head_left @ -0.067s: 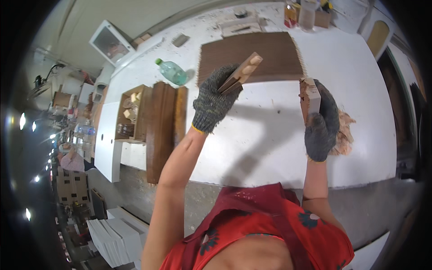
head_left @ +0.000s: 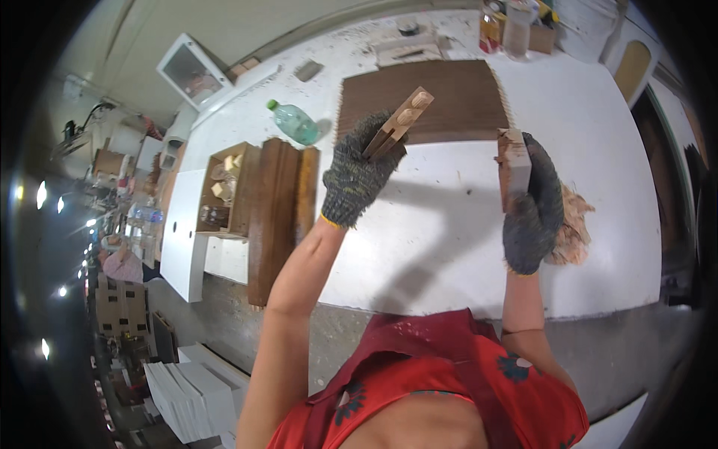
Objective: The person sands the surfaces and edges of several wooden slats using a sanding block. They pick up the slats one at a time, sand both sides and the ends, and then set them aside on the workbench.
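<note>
Both my hands wear dark grey knit gloves. My left hand (head_left: 359, 170) is closed around a wooden piece (head_left: 404, 120) with two pale rounded nubs on its end and a slot along it. It is held tilted above the white tabletop. My right hand (head_left: 540, 213) grips a block (head_left: 514, 170), pale on one face and brown and ragged along its edge; its exact kind is unclear. Beyond my hands lies a flat brown wooden panel (head_left: 426, 97) with jagged pale side edges. Crumpled tan cloth or paper (head_left: 574, 228) lies beside my right hand.
On the left stand dark brown wooden boards (head_left: 273, 217), an open box (head_left: 224, 191) of small pieces and a green-capped bottle (head_left: 295, 122). A grey block (head_left: 307, 71) lies at the back. Jars (head_left: 517, 30) stand at the back right. A person (head_left: 123, 263) is far left.
The view has shifted slightly, so the table things appear a little lower and further right. Both hands keep hold of their pieces.
</note>
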Demonstrator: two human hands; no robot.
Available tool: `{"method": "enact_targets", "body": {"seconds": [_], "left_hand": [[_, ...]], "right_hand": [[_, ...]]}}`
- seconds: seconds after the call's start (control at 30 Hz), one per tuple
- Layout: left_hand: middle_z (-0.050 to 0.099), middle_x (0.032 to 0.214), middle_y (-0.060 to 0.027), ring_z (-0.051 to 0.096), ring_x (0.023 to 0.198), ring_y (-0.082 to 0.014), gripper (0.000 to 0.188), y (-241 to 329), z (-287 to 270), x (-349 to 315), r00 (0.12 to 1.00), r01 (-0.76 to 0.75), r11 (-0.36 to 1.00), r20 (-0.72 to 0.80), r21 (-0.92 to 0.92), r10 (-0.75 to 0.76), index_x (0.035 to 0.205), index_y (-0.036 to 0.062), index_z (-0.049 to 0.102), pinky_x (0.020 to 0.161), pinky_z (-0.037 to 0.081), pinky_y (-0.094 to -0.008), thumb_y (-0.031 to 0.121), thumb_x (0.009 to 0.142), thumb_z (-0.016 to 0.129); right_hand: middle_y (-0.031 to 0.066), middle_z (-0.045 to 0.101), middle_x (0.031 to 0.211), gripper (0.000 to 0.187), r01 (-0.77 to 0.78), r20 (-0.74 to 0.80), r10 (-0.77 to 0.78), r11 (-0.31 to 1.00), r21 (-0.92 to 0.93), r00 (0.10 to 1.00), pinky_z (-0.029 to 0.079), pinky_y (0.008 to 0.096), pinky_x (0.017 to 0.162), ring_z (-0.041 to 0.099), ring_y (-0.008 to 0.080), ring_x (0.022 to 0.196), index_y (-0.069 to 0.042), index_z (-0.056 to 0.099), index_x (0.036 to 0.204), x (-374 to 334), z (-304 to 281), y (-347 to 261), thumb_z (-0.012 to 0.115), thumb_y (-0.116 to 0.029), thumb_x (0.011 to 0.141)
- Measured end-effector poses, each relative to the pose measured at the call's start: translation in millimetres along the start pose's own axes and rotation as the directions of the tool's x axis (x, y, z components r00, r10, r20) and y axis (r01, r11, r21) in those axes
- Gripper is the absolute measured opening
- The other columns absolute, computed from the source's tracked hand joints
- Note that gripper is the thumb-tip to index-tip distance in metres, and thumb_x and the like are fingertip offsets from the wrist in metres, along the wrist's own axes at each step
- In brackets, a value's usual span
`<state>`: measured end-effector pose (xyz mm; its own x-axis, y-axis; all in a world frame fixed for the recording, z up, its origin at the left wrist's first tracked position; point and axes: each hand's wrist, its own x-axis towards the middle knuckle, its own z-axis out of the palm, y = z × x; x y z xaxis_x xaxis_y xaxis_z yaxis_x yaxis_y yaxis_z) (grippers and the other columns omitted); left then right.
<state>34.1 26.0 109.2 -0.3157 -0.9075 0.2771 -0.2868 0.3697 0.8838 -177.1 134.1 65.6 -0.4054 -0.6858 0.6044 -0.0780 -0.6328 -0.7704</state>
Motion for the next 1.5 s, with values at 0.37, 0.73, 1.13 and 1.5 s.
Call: {"method": "enact_targets", "body": {"seconds": [0.37,0.73,1.13,1.5], "left_hand": [[0.060,0.120,-0.0109,0.058,0.109,-0.0189,0.069,-6,-22,-47,0.976,0.100,0.866,-0.119,-0.490,-0.180,0.130,-0.0007,0.048,0.096,0.045,-0.0319,0.021,0.073,0.081],[0.061,0.099,-0.0043,0.057,0.084,-0.0126,0.035,0,-34,-71,0.978,-0.008,0.998,-0.211,-0.069,-0.007,0.120,0.0063,0.056,0.070,0.050,-0.0258,0.001,0.085,0.061],[0.065,0.099,-0.0127,0.063,0.093,-0.0215,0.045,-37,-38,-82,0.937,-0.020,0.987,-0.346,-0.162,-0.038,0.123,0.0017,0.053,0.080,0.051,-0.0332,0.009,0.081,0.069],[0.059,0.115,-0.0051,0.057,0.098,-0.0149,0.063,10,-51,-75,0.979,-0.141,0.932,-0.185,-0.333,0.082,0.131,0.0072,0.048,0.083,0.049,-0.0292,0.007,0.072,0.070]], "right_hand": [[0.0209,0.049,0.126,0.050,0.530,0.131,-0.513,0.821,-0.215,0.848,0.046,0.0418,0.090,0.051,0.0344,0.114,-0.006,0.058,0.113,4,118,-41,0.082,-0.014,0.070],[0.0137,0.059,0.118,0.038,0.356,0.035,-0.355,0.922,-0.154,0.934,0.050,0.0362,0.087,0.059,0.0292,0.104,-0.009,0.065,0.109,50,135,-15,0.078,-0.010,0.074],[0.0137,0.054,0.122,0.052,0.498,0.209,-0.473,0.863,-0.084,0.856,0.049,0.0406,0.086,0.054,0.0308,0.108,-0.015,0.065,0.112,10,122,-54,0.083,-0.013,0.063],[0.0098,0.060,0.119,0.038,-0.059,0.077,0.038,0.951,0.304,0.996,0.049,0.0319,0.090,0.057,0.0185,0.108,-0.004,0.062,0.116,34,107,-16,0.071,-0.003,0.079]]}}
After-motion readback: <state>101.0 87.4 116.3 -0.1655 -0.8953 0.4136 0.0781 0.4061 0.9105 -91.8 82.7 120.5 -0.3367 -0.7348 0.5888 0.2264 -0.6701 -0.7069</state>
